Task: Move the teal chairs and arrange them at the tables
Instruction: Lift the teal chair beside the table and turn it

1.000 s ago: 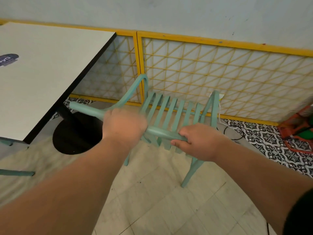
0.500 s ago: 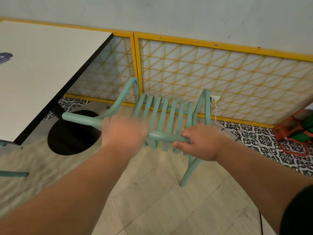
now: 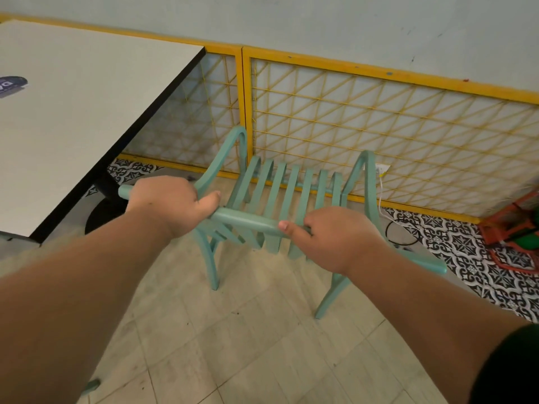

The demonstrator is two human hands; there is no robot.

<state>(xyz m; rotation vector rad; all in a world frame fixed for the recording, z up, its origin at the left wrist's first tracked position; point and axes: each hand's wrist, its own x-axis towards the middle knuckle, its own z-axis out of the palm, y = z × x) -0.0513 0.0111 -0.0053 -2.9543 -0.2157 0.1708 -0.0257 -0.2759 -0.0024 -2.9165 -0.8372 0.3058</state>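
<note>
I face a pale wall with a floor of beige tiles under me. A band of black-and-white patterned tiles runs along the foot of the wall. A low yellow lattice partition in two framed panels stands along the far side, in front of the wall. At the left is a white table with a black edge. Its round black base sits on the floor below the near right corner.

The teal chair stands just right of the table, close before the partition. Its back is toward me and its slatted seat points at the lattice. The two near legs reach down to the beige tiles, but I cannot tell whether they bear weight.

Both my arms stretch forward to the chair's top rail. My left hand is curled over the rail near its left end, thumb lying along the rail toward the middle. My right hand is wrapped round the rail further right, thumb pressed on the near face and fingers hooked over the far side. A bare stretch of rail shows between the two hands.

At the far right lies something orange and green on the patterned tiles. A thin white cable hangs at the partition just behind the chair's right arm. A dark sticker sits at the table's left edge, and a teal stub pokes in at the near left.
</note>
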